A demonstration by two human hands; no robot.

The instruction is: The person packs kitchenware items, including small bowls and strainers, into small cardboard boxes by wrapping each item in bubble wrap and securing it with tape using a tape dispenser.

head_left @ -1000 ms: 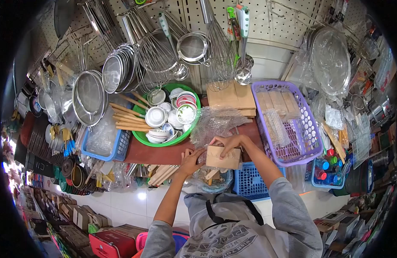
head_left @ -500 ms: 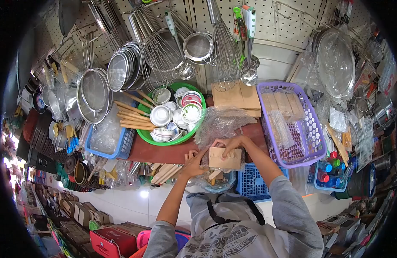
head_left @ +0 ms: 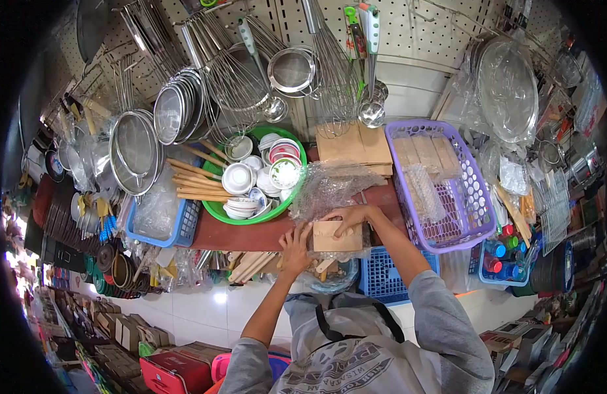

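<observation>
While right fingers (head_left: 341, 230) grip the packet (head_left: 338, 243) and left fingers (head_left: 290, 238) splay alongside, the shirt (head_left: 362, 361) reads "WISATA".

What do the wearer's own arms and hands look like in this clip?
The left sleeve and right sleeve are plain grey, ending near the elbows. The left hand and right hand are bare, with no gloves visible.

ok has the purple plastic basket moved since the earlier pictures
No. Judged against the red tabletop, the purple plastic basket shows no shift either way; its left side sits just right of the brown cardboard stack, as before.
</observation>
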